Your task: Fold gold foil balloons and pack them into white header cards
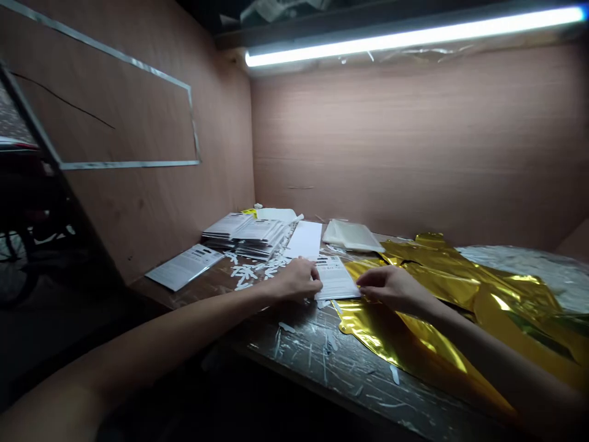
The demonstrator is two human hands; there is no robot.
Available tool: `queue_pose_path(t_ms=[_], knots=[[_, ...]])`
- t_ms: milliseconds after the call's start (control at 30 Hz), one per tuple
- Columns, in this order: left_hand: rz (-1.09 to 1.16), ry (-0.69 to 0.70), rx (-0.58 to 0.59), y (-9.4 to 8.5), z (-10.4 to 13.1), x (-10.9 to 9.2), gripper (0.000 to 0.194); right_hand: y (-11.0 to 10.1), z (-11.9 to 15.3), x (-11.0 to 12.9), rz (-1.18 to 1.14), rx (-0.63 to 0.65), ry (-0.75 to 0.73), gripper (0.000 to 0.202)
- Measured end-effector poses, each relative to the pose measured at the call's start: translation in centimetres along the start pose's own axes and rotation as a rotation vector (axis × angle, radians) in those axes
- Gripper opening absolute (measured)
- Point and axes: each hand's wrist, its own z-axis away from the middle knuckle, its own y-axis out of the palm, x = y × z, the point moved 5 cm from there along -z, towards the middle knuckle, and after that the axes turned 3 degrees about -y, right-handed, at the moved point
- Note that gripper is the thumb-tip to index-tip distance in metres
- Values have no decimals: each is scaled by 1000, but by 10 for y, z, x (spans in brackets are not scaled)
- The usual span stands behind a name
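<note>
A white printed card packet (pixel 338 279) in a clear sleeve lies near the middle of the table, between my two hands. My left hand (pixel 301 281) is closed at its left edge, with the fingers curled in and partly hidden. At the lower right corner my right hand (pixel 391 287) pinches the packet between thumb and fingers. Gold foil sheets (pixel 442 288) spread beneath my right hand and forearm. A plain white sheet (pixel 305 238) lies just behind my left hand. Small white paper cut-outs (pixel 243 273) are scattered left of that hand.
Stacked printed packets (pixel 260 232) stand at the back left, with a single packet (pixel 184 267) at the table's left edge. Clear plastic sleeves (pixel 352 235) lie at the back. Crinkled clear plastic (pixel 515 267) sits far right. Wooden panels (pixel 391 147) enclose the table's back and left.
</note>
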Motion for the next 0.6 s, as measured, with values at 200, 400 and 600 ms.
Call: queue_pose_path(t_ms=[200, 400, 600], knots=[[151, -209, -182, -12, -20, 11, 26, 20, -15, 3, -503, -212, 61, 38], [516, -346, -275, -25, -33, 28, 63, 8, -38, 19, -657, -359, 59, 37], [748, -230, -303, -89, 0, 18, 28, -3, -43, 60, -387, -188, -172, 25]])
